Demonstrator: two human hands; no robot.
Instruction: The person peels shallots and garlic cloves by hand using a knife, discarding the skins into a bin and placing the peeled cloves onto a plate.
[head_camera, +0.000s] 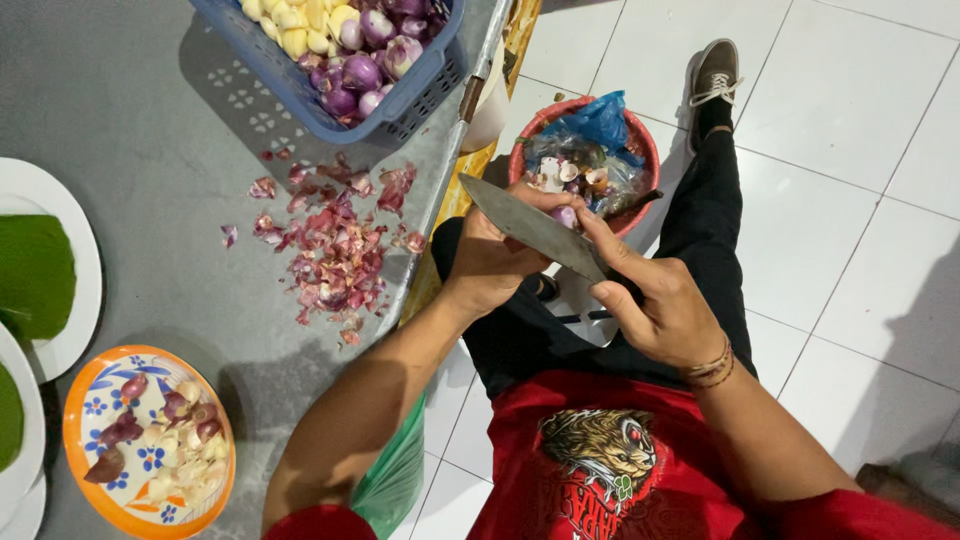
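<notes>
Shallot (565, 214) pinched in left hand (492, 262) past surface's edge, over red bin (640, 150) w/ blue bag so peels drop in, right hand (665, 310) gripping knife (535, 228) blade-on for peeling, skins (335, 250) piled near that edge.

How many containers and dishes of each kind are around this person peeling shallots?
Blue plastic basket: 1
Red waste bucket: 1
Orange patterned bowl: 1
White plates: 3, counting one partly hidden at the lower left edge
Total: 6
</notes>
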